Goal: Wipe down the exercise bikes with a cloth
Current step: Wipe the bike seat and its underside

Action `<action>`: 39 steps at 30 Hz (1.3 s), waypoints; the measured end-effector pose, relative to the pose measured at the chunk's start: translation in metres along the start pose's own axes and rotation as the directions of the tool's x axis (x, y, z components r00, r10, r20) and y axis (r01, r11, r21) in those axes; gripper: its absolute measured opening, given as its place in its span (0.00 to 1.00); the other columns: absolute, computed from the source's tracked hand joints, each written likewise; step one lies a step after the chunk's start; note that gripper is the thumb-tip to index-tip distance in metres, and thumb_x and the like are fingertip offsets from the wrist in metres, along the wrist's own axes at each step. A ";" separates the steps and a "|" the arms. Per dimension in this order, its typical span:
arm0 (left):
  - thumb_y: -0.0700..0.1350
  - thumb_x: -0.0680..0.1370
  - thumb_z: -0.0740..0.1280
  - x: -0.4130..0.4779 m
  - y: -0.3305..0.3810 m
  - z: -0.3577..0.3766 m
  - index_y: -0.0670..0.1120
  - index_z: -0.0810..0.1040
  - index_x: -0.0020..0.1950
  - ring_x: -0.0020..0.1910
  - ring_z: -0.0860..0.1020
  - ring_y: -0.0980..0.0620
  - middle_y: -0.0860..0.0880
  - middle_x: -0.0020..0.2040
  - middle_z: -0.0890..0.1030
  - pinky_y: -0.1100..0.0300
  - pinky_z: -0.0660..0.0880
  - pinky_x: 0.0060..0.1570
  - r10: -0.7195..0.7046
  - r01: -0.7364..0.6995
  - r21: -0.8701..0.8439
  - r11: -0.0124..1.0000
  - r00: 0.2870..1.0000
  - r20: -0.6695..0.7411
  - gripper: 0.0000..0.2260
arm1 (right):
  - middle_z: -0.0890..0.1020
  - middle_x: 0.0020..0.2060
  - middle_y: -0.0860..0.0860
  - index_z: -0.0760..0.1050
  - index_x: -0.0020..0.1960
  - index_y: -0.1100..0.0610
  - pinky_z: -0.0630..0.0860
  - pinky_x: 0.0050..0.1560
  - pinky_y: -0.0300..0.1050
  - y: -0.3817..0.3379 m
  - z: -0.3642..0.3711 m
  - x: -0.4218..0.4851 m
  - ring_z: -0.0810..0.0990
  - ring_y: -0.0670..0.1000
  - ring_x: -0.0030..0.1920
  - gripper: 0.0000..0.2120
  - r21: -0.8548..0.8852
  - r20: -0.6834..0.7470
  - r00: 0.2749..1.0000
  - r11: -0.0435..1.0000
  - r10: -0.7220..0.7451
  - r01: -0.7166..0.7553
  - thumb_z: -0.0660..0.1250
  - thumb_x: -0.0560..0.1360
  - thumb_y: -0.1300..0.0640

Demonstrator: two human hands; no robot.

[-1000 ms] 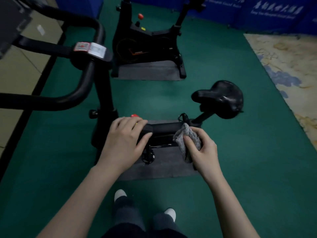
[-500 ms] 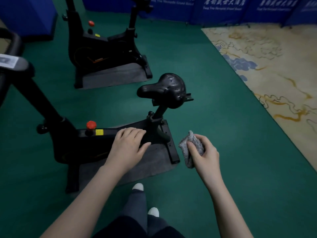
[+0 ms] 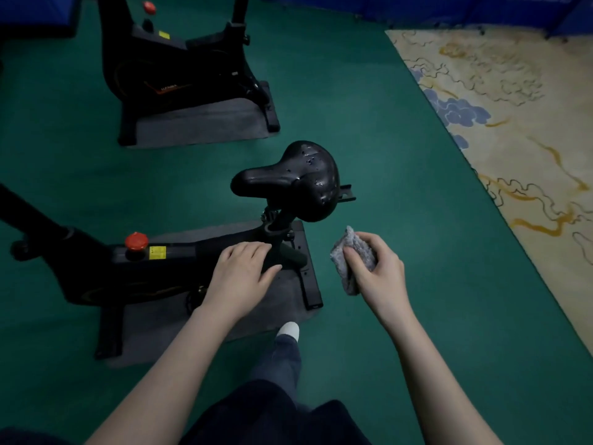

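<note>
A black exercise bike [image 3: 128, 277] stands on a grey mat at the left, with a red knob [image 3: 136, 241] on its frame. Its glossy black saddle [image 3: 295, 181] rises at the centre. My left hand [image 3: 239, 277] rests flat on the frame just below the seat post, fingers spread. My right hand [image 3: 373, 274] holds a crumpled grey cloth [image 3: 349, 255] in the air to the right of the bike, below the saddle and clear of it.
A second black bike [image 3: 179, 75] stands on its own grey mat [image 3: 199, 126] at the back left. Green floor surrounds both. A cream patterned carpet [image 3: 513, 123] lies at the right. Blue panels [image 3: 449, 8] line the far side. My legs and a white shoe [image 3: 288, 330] show below.
The view has swung right, so the handlebars have left the frame. My right hand with the cloth came off the bike frame and moved right. My left hand stays on the frame.
</note>
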State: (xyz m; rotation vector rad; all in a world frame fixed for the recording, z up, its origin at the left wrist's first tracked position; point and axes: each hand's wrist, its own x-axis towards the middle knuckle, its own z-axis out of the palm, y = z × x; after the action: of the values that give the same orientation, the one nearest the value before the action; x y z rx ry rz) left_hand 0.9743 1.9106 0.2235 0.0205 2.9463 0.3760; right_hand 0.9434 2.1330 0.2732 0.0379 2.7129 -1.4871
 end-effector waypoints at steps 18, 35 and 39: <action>0.59 0.80 0.53 0.060 -0.021 0.016 0.47 0.62 0.74 0.69 0.66 0.51 0.51 0.73 0.65 0.54 0.65 0.66 -0.366 0.381 -0.182 0.906 0.924 0.113 0.26 | 0.82 0.48 0.41 0.77 0.56 0.49 0.69 0.47 0.23 0.006 0.028 0.133 0.78 0.38 0.49 0.10 -0.057 0.228 0.970 0.994 -0.079 0.095 0.68 0.75 0.56; 0.58 0.79 0.56 0.125 0.127 0.023 0.45 0.66 0.72 0.66 0.70 0.48 0.49 0.70 0.70 0.50 0.69 0.62 -0.709 0.664 -0.312 0.679 0.703 -0.049 0.25 | 0.81 0.46 0.40 0.78 0.55 0.50 0.69 0.44 0.23 0.065 -0.098 0.269 0.78 0.34 0.47 0.10 0.078 0.458 0.832 0.946 -0.314 0.314 0.69 0.74 0.57; 0.59 0.79 0.55 0.132 0.172 0.033 0.46 0.64 0.73 0.68 0.67 0.48 0.49 0.71 0.67 0.47 0.67 0.65 -0.795 0.732 -0.374 0.569 0.606 -0.022 0.26 | 0.81 0.46 0.37 0.78 0.54 0.49 0.68 0.44 0.22 0.083 -0.136 0.297 0.78 0.32 0.47 0.10 0.094 0.505 0.792 0.934 -0.342 0.344 0.69 0.74 0.57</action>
State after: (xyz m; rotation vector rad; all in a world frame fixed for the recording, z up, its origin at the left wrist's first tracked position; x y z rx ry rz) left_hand 0.8483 2.0896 0.2125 -1.3767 2.6398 0.7323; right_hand 0.6462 2.2918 0.2601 -0.7826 2.3489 -1.3109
